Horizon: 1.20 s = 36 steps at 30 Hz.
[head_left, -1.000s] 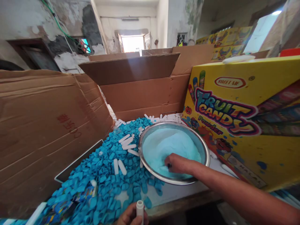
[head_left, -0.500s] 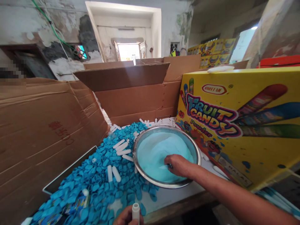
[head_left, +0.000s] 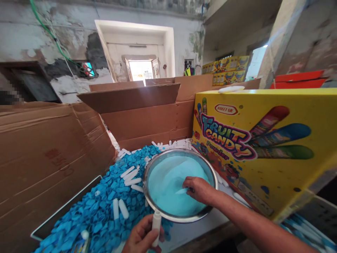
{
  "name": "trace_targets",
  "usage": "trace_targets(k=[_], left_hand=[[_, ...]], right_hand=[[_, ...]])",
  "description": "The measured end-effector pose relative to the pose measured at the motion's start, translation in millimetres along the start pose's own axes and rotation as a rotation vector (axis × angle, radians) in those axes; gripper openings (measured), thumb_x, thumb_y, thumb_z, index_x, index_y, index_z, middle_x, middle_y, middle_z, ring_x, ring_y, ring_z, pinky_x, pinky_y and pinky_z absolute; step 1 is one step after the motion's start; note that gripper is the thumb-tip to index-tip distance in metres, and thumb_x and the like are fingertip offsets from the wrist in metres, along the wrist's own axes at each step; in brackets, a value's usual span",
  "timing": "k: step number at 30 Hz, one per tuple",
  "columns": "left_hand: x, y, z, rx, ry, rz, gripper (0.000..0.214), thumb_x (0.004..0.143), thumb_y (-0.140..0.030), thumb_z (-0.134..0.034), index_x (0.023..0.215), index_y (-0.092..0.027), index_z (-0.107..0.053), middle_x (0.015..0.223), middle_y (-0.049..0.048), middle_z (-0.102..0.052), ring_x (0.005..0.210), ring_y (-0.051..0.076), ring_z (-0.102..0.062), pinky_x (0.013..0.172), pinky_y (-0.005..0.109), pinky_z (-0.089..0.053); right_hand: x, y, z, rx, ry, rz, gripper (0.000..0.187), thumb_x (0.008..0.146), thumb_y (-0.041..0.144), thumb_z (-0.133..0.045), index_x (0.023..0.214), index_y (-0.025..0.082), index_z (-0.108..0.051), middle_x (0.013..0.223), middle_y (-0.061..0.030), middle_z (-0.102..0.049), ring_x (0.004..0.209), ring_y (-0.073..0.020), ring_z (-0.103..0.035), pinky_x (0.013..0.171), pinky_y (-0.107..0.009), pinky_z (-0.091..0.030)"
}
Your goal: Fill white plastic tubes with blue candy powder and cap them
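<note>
A metal bowl [head_left: 214, 175] of pale blue powder [head_left: 168, 182] sits on the table in front of me. My right hand [head_left: 198, 189] is over the powder, its fingers closed round a small scoop [head_left: 181, 191] with a pale, powder-coloured tip; the fingers hide most of its handle. At the bowl's near left edge, my left hand [head_left: 144, 233] grips a white plastic tube [head_left: 156, 226]. The tube stands nearly upright with its narrow open neck on top. Many blue caps [head_left: 113, 191] lie heaped left of the bowl, with several white tubes [head_left: 130, 175] on them.
A yellow fruit candy powder box [head_left: 231, 140] stands close on the right, with a white tube [head_left: 231, 89] on top. Brown cardboard [head_left: 147, 119] rises behind the bowl, and more cardboard [head_left: 52, 151] stands at the left. Stacked yellow boxes [head_left: 229, 70] are in the background.
My left hand has risen with the white tube and come nearer the bowl. My right hand stays over the powder, with more of the scoop's tip showing. The camera view has shifted.
</note>
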<state>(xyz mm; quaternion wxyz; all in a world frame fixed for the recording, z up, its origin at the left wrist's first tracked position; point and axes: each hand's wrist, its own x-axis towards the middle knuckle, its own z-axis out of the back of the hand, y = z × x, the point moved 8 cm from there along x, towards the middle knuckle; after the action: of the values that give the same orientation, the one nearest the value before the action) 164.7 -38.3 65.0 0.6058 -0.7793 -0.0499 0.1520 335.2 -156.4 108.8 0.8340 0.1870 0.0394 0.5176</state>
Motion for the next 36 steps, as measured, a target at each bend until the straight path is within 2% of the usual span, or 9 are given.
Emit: trace_targets(k=[3,7,10,14,20,25,30,36], left_hand=[[19.7,-12.9,-17.2,0.039,0.073,0.013,0.044,0.062,-0.045,-0.072,0.091,-0.014,-0.063,0.066,0.0035,-0.062,0.057,0.015,-0.055,0.043,0.022,-0.045],[44.5,-18.4,-34.2,0.066,0.169,0.033,0.041,0.058,-0.044,-0.072,0.081,-0.011,-0.062,0.061,0.0031,-0.061,0.049,0.012,-0.054,0.036,0.018,-0.041],[56.0,-20.7,-42.0,0.068,0.210,0.043,0.039,0.057,-0.042,-0.072,0.077,-0.011,-0.060,0.059,0.0026,-0.061,0.046,0.011,-0.053,0.035,0.016,-0.040],[61.1,-23.1,-49.2,0.083,0.226,0.060,0.034,0.056,-0.039,-0.070,0.073,-0.011,-0.060,0.057,0.0025,-0.060,0.045,0.010,-0.053,0.035,0.016,-0.040],[62.4,-25.0,-53.6,0.136,0.220,0.056,0.030,0.058,-0.036,-0.065,0.072,-0.011,-0.060,0.053,0.0024,-0.060,0.042,0.009,-0.051,0.035,0.016,-0.039],[68.8,-26.6,-55.3,0.207,0.178,0.029,0.023,0.060,-0.034,-0.062,0.069,-0.012,-0.059,0.051,-0.0003,-0.057,0.040,0.008,-0.047,0.033,0.016,-0.037],[75.7,-28.2,-55.7,0.211,0.132,0.022,0.022,0.059,-0.029,-0.060,0.073,-0.012,-0.059,0.056,-0.0007,-0.057,0.044,0.010,-0.051,0.033,0.016,-0.039],[79.5,-31.6,-55.7,0.210,0.128,-0.011,0.024,0.060,-0.033,-0.061,0.072,-0.012,-0.058,0.053,-0.0005,-0.057,0.042,0.010,-0.049,0.035,0.018,-0.040]], right_hand=[[-0.8,-3.5,12.2,0.116,-0.046,0.008,0.023,0.067,0.007,-0.055,0.084,0.018,-0.066,0.082,-0.0026,-0.062,0.065,-0.0121,-0.055,0.062,-0.021,-0.040],[-0.4,-1.8,35.4,0.270,-0.092,0.036,0.017,0.069,0.009,-0.057,0.082,0.017,-0.065,0.079,-0.0020,-0.062,0.068,-0.0131,-0.056,0.064,-0.022,-0.042],[2.1,5.0,47.8,0.300,-0.081,0.097,0.017,0.071,0.010,-0.057,0.083,0.017,-0.066,0.080,-0.0028,-0.062,0.074,-0.0147,-0.058,0.069,-0.024,-0.043],[6.1,12.5,51.7,0.272,-0.046,0.164,0.019,0.072,0.009,-0.056,0.085,0.018,-0.067,0.082,-0.0038,-0.062,0.077,-0.0156,-0.059,0.071,-0.025,-0.044],[8.6,22.0,52.2,0.191,-0.038,0.248,0.022,0.073,0.006,-0.053,0.087,0.017,-0.067,0.082,-0.0042,-0.060,0.074,-0.0137,-0.057,0.068,-0.023,-0.044],[12.2,38.8,58.6,-0.064,-0.061,0.356,0.027,0.080,0.004,-0.041,0.085,0.017,-0.064,0.082,-0.0045,-0.054,0.071,-0.0124,-0.051,0.063,-0.022,-0.039],[19.5,51.2,62.8,-0.257,-0.049,0.444,0.032,0.074,-0.004,-0.039,0.083,0.016,-0.062,0.082,-0.0047,-0.051,0.076,-0.0148,-0.047,0.065,-0.025,-0.035],[25.2,57.4,66.5,-0.351,-0.049,0.485,0.029,0.078,-0.002,-0.038,0.082,0.016,-0.061,0.084,-0.0052,-0.050,0.080,-0.0165,-0.046,0.068,-0.027,-0.034]])
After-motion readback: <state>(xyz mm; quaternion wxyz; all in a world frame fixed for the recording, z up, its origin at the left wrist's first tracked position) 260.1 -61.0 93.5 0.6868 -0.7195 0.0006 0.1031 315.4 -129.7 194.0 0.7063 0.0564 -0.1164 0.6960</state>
